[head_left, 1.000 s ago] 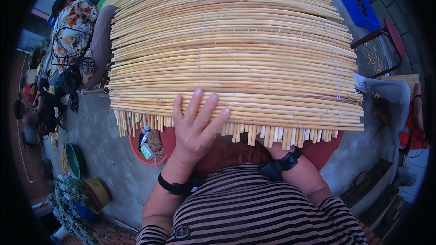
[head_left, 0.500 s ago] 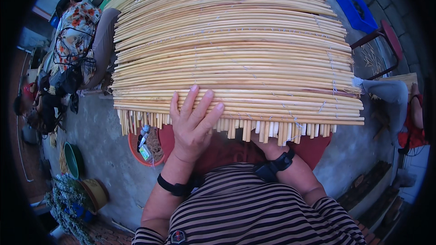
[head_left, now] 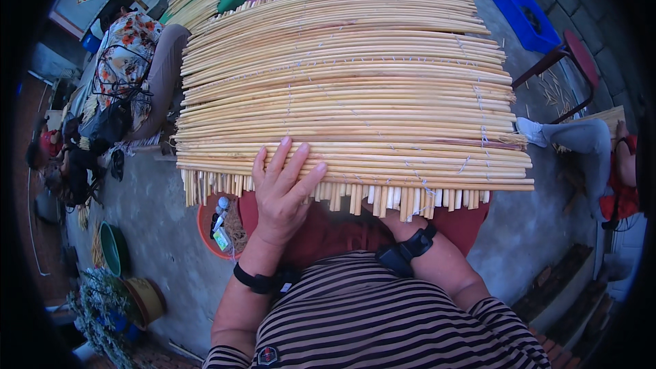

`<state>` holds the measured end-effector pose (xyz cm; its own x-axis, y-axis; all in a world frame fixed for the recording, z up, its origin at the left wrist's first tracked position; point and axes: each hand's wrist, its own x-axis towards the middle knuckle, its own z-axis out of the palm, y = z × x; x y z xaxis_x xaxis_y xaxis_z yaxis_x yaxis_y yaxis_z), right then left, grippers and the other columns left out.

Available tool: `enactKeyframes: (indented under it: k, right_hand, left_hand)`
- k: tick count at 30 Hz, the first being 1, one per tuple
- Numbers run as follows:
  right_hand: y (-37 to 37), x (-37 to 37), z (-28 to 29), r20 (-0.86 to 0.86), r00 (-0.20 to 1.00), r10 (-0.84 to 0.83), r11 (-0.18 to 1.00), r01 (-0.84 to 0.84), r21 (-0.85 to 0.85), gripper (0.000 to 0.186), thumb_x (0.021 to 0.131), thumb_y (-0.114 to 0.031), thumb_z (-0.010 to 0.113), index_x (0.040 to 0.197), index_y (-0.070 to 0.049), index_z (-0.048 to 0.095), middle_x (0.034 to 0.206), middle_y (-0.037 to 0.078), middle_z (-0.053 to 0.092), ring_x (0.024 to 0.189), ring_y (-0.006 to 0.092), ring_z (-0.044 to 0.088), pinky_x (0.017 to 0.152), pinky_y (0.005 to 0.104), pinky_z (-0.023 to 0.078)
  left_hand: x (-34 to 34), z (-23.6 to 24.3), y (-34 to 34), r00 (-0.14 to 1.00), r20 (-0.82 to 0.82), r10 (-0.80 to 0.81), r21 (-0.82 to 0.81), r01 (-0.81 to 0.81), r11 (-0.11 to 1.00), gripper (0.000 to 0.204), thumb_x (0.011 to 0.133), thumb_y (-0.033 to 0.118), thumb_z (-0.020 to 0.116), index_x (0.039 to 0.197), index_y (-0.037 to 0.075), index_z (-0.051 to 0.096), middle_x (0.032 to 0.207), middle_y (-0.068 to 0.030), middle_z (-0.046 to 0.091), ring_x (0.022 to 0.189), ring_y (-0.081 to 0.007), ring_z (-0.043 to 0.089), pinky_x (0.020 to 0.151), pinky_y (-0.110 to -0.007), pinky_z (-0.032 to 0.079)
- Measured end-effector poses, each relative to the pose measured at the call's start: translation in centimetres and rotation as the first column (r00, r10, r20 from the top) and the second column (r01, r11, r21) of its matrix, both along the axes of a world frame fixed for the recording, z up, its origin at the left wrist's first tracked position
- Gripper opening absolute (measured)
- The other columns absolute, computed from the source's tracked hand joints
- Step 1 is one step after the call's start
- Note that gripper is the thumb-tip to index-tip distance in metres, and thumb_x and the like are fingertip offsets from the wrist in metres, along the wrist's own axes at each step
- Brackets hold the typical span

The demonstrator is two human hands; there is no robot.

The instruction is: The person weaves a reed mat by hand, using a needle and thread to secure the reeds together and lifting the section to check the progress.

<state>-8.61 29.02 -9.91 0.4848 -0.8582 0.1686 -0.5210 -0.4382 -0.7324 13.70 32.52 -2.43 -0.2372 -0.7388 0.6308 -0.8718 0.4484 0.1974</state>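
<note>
A mat of pale straw-coloured stalks (head_left: 383, 106), bound with white thread, spreads in front of me above my lap. Its upper stalks run left to right, while cut ends of crosswise stalks stick out along the near edge. My left hand (head_left: 281, 195) rests on top near that edge, fingers outstretched and slightly apart, open. My right hand (head_left: 391, 220) reaches beneath the near edge, right of the middle. Only its wrist and a little of the hand show; the fingers are hidden under the mat.
An orange basin (head_left: 205, 229) with thread and a small bottle stands on the floor beside my left forearm. A co-worker in a flowered top (head_left: 126, 55) bends at the left. Other people's legs (head_left: 581, 138) are at the right, near a dark red stool (head_left: 579, 61) and a blue crate (head_left: 523, 14).
The whole view has shifted slightly. In it, the mat sits a little lower and further left. My left hand stays on top of the mat and my right hand stays underneath.
</note>
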Motion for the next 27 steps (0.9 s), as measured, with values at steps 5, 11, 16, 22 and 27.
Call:
enactKeyframes:
  k: [5, 11, 16, 22, 27]
  right_hand:
    - [0.1, 0.0, 0.1, -0.019, 1.0, -0.002, 1.0, 0.002, -0.008, 0.061, 0.097, -0.04, 0.056, 0.149, -0.018, 0.034, 0.152, 0.009, 0.037, 0.138, 0.0271, 0.039, 0.116, 0.042, 0.032]
    - [-0.1, 0.5, 0.0, 0.003, 1.0, -0.019, 1.0, 0.019, -0.023, 0.064, 0.094, -0.04, 0.061, 0.149, -0.02, 0.035, 0.152, 0.007, 0.038, 0.138, 0.0272, 0.039, 0.116, 0.0424, 0.032]
    - [-0.1, 0.9, -0.9, 0.13, 0.99, -0.049, 0.999, 0.045, 0.029, 0.056, 0.095, -0.038, 0.059, 0.144, -0.016, 0.044, 0.145, 0.009, 0.047, 0.133, 0.0263, 0.045, 0.113, 0.0442, 0.034]
    - [-0.9, 2.3, -1.6, 0.067, 0.995, -0.075, 0.969, 0.088, -0.229, 0.059, 0.095, -0.043, 0.057, 0.146, -0.017, 0.042, 0.146, 0.009, 0.046, 0.134, 0.0271, 0.044, 0.113, 0.0457, 0.034]
    - [-1.9, 3.3, -1.9, -0.093, 0.961, -0.26, 0.785, 0.154, -0.6, 0.061, 0.095, -0.047, 0.056, 0.147, -0.017, 0.04, 0.147, 0.009, 0.044, 0.135, 0.0277, 0.043, 0.113, 0.0468, 0.034]
  left_hand:
    - [-0.1, 0.0, -0.1, 1.0, 0.011, 0.009, -0.019, -0.009, 1.0, 0.045, 0.076, -0.005, 0.063, 0.116, 0.016, 0.068, 0.132, -0.0122, 0.061, 0.132, -0.0362, 0.05, 0.11, -0.056, 0.029]
    - [-0.3, -0.4, -0.5, 1.0, -0.011, 0.017, -0.025, -0.018, 1.0, 0.046, 0.075, -0.006, 0.063, 0.116, 0.016, 0.068, 0.132, -0.0117, 0.061, 0.131, -0.0363, 0.05, 0.11, -0.056, 0.028]
    - [-0.4, -0.6, -0.5, 0.999, -0.029, 0.043, -0.019, -0.043, 0.999, 0.047, 0.076, 0.001, 0.065, 0.118, 0.022, 0.068, 0.133, -0.0069, 0.061, 0.13, -0.0326, 0.051, 0.109, -0.058, 0.028]
    - [-0.5, -0.2, 0.1, 0.999, -0.015, 0.03, -0.012, -0.03, 0.999, 0.049, 0.074, -0.004, 0.063, 0.119, 0.016, 0.068, 0.133, -0.0112, 0.061, 0.131, -0.0363, 0.05, 0.11, -0.056, 0.028]
    - [-0.6, -0.2, 0.2, 0.999, 0.002, 0.045, -0.001, -0.045, 0.999, 0.051, 0.073, -0.004, 0.064, 0.119, 0.017, 0.068, 0.133, -0.0096, 0.061, 0.131, -0.0344, 0.049, 0.111, -0.056, 0.026]
